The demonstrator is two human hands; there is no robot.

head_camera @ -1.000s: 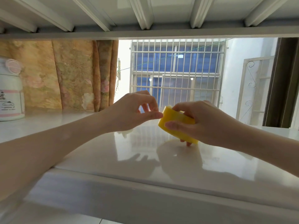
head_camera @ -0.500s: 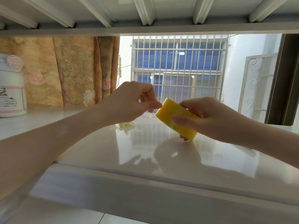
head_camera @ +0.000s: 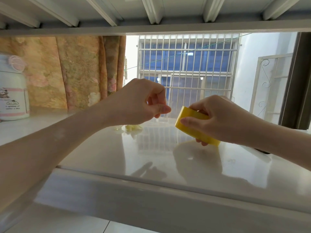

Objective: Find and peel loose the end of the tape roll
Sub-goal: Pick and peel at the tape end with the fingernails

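My right hand (head_camera: 222,120) grips a yellow tape roll (head_camera: 195,132) edge-on, tilted, just above the glossy white table (head_camera: 151,157); the thumb lies across the roll's outer face. My left hand (head_camera: 139,103) hovers a short gap to the left of the roll, thumb and forefinger pinched together. A faint clear strip of tape (head_camera: 170,108) seems to stretch from that pinch toward the roll, but it is hard to make out.
Crumpled yellowish tape scraps (head_camera: 131,127) lie on the table behind my left hand. A white canister with a pink lid (head_camera: 11,98) stands far left. A white slatted frame (head_camera: 151,27) hangs low overhead. A curtain and a barred window lie beyond.
My left hand's pinch has pulled back left from the roll's edge, opening a gap. The roll and my right hand have sunk slightly toward the table.
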